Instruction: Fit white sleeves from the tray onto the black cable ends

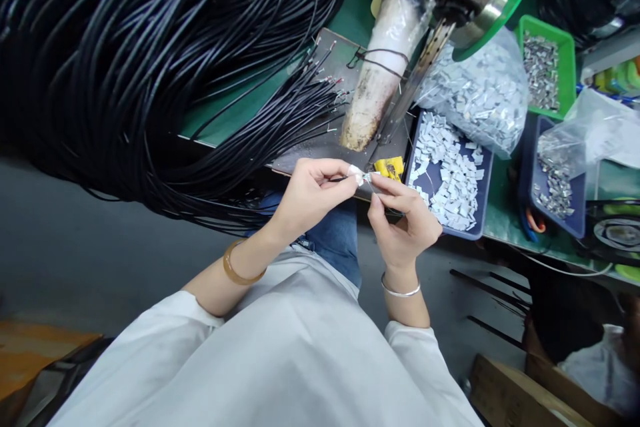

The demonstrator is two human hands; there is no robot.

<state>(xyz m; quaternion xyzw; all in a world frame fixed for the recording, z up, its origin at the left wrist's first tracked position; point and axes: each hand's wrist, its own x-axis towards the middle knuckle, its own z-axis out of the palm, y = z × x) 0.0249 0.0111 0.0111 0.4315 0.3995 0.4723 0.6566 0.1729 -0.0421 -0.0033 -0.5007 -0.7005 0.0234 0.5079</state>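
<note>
Close together above the bench edge, my two hands meet at a small white-and-metal connector (367, 177). My left hand (316, 195) is closed in a pinch at its left side, with white coverings on the thumb and index fingertips. From the right, my right hand (407, 221) has its bent fingers and thumb closed at the piece. A thin strand shows below the connector, near the right thumb; its ends are hard to make out. Just behind the fingertips lies a yellow block (390, 167). Beside my right hand, a blue tray (473, 234) holds many small white connectors.
A large bundle of black cables (125, 67) covers the left side, its stripped ends on a dark board (300, 153). A wrapped stand (373, 90) rises behind my hands. Rightward are a bag of white pieces (475, 93), a green tray (571, 73) and another blue tray (579, 217).
</note>
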